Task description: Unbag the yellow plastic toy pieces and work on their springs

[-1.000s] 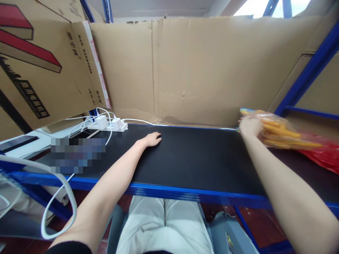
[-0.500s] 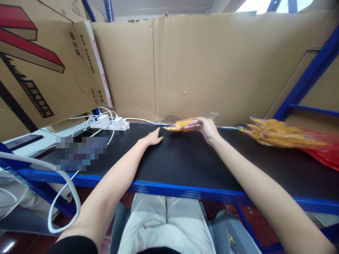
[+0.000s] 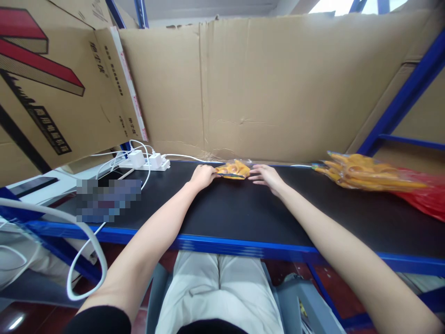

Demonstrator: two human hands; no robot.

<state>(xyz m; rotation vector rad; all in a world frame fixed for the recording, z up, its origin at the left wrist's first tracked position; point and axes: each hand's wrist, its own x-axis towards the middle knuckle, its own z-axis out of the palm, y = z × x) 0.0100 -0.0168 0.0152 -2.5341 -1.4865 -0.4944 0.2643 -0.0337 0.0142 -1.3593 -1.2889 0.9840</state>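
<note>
Packet (image 3: 233,169): small, orange, in clear crinkled wrap, lying flat on the black bench (image 3: 243,208).
Left hand (image 3: 203,175): fingers curled, pinching its left end.
Right hand (image 3: 266,175): fingers loosely spread, tips touching its right end.

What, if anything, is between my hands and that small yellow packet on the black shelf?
Nothing visible. The left hand seems to pinch the left end of the yellow packet, and the right hand lies open at its right end. The pile of yellow packets and the power strip sit well off to either side.
</note>
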